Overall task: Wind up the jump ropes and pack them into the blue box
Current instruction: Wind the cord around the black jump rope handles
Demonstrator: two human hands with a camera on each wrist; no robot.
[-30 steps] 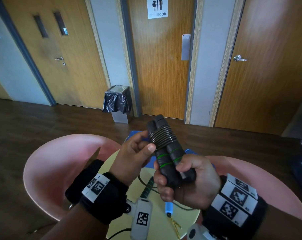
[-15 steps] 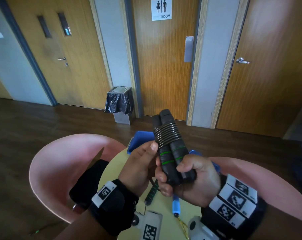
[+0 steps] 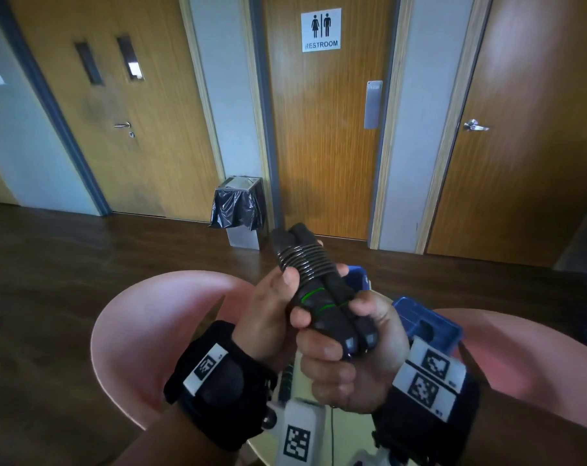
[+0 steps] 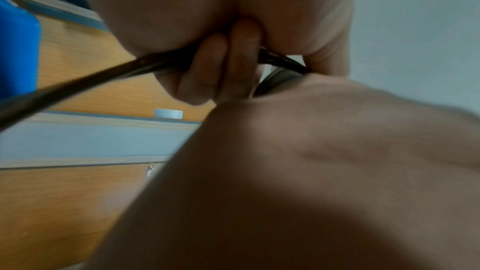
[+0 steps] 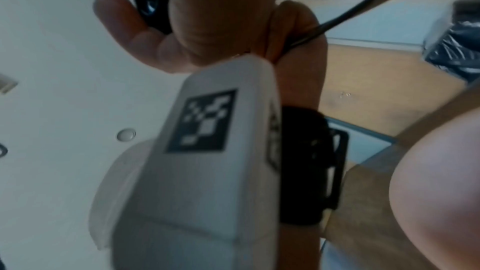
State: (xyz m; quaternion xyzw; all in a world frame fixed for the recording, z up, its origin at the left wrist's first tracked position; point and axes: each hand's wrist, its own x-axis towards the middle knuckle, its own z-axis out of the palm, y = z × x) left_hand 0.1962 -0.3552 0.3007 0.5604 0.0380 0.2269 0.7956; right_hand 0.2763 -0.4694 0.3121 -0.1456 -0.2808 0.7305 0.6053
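A: How much of the blue box [image 3: 430, 326] shows from the head?

B: Only a corner at about three o'clock of the right hand [image 3: 349, 358]; that hand and its wrist band cover the rest.

A: And the table [image 3: 305, 381]?

B: A pale sliver between the wrists, cut off at six o'clock by the frame's edge.

A: The left wrist view?

B: Blurred skin fills most of it. A dark cord [image 4: 78, 83] runs out of frame at nine o'clock, and where it ends cannot be told.

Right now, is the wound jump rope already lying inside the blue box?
No, both hands hold the jump rope up above the blue box.
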